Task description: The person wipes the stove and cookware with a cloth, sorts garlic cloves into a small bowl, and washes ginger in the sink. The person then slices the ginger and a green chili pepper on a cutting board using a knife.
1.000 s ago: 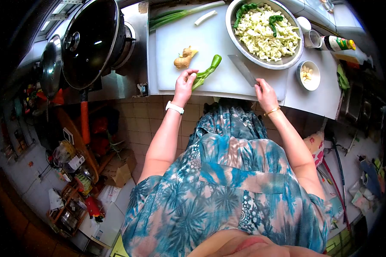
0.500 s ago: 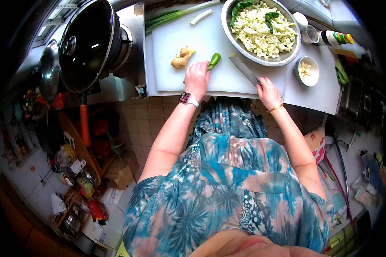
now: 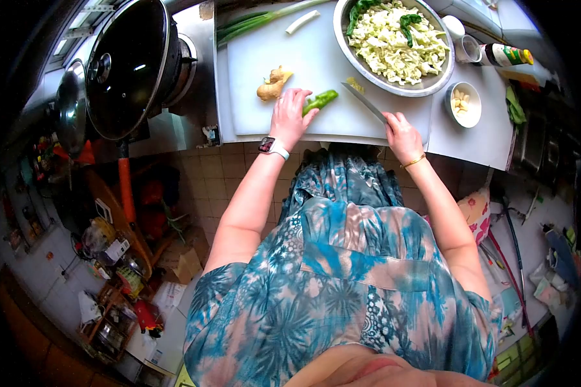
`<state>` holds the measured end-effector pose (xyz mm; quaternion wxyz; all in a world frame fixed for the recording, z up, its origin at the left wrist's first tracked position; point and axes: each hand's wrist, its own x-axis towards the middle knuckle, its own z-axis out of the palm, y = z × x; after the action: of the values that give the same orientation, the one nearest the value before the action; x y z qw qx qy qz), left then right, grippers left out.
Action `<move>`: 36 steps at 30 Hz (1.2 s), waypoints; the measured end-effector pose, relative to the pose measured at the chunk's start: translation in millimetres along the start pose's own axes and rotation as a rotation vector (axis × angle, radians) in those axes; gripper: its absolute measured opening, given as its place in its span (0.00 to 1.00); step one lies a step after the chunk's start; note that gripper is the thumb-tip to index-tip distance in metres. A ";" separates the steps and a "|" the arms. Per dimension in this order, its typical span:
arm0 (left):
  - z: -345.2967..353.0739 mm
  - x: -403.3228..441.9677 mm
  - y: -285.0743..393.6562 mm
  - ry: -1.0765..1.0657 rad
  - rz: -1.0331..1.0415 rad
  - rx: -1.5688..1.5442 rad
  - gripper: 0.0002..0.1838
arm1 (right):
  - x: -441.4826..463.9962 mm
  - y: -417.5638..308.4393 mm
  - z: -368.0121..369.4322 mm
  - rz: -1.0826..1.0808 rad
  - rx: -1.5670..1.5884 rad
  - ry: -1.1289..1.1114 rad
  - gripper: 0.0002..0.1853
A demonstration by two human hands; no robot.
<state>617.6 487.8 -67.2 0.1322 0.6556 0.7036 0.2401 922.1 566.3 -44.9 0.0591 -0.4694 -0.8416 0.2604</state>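
My left hand (image 3: 289,117) is at a green pepper (image 3: 321,101) on the white cutting board (image 3: 252,119). Its thumb lies along the pepper's near side and its fingers along the far side, around the left end. The pepper's upper face looks uneven and lighter, perhaps cut; I cannot tell how many pieces there are. My right hand (image 3: 403,138) is wrapped round the handle of a kitchen knife (image 3: 366,102), its blade pointing up and left over the board. Small yellowish bits (image 3: 355,84) lie by the blade tip. A ginger root (image 3: 273,85) sits just beyond my left fingers.
A steel bowl of chopped cabbage (image 3: 397,48) stands at the board's back right. Right of it are a small bowl (image 3: 463,106) with garlic cloves and a sauce bottle (image 3: 505,56). Scallions (image 3: 258,24) lie at the back. A lidded pan (image 3: 132,71) is on the left stove.
My left hand has shifted slightly left and its fingers have loosened. The pepper now shows a lighter, uneven face instead of smooth dark skin. The knife has moved only a little.
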 end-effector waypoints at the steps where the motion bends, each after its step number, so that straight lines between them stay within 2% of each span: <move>1: 0.5 -1.5 3.1 0.001 -0.001 0.000 0.22 | 0.9 -3.3 -2.2 0.025 -0.037 -0.031 0.16; 4: -0.8 -5.7 13.7 0.180 0.037 0.204 0.19 | 3.8 6.5 1.1 -0.033 -0.046 -0.017 0.15; 9: 4.2 -7.0 -0.1 0.108 0.055 0.055 0.17 | 9.1 19.9 1.0 -0.091 0.012 0.006 0.15; 11: -2.0 -1.1 -2.4 -0.117 0.073 -0.237 0.17 | 7.2 11.9 -7.2 -0.086 0.012 -0.015 0.15; 12: -4.3 -0.2 -1.2 -0.266 -0.048 -0.387 0.16 | 4.2 5.9 -9.8 -0.080 0.017 0.008 0.16; 13: -2.3 2.3 -2.5 -0.266 -0.048 -0.389 0.16 | 2.6 0.8 -10.4 -0.074 0.021 0.031 0.16; 15: 2.7 9.6 -5.9 -0.162 0.159 -0.241 0.15 | 1.6 -8.9 -7.1 -0.085 0.041 0.034 0.16; 19: -0.6 16.3 7.4 0.116 0.168 -0.013 0.11 | 1.8 -15.2 7.0 -0.065 0.006 0.005 0.16; 23: 12.9 1.7 17.8 0.175 0.263 0.006 0.10 | -1.3 -16.1 7.1 -0.080 0.005 0.002 0.16; 27: 23.3 -13.0 10.0 0.128 0.282 -0.040 0.12 | -3.3 -18.5 -11.5 -0.100 -0.037 -0.056 0.16; 31: 15.1 -13.4 15.3 0.147 0.307 0.064 0.13 | 9.4 -23.6 -33.2 -0.267 -0.082 0.034 0.15; 33: 14.1 -14.6 16.4 0.152 0.300 0.081 0.13 | 20.4 -21.0 -37.9 -0.403 -0.099 0.005 0.15; 36: 10.1 -15.4 17.5 0.114 0.287 0.117 0.12 | 31.1 -22.3 -45.0 -0.442 -0.155 -0.062 0.14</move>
<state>639.3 474.7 -68.8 0.0177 0.7413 0.6218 0.2519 903.4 599.6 0.1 0.0527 -0.2688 -0.9428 0.1901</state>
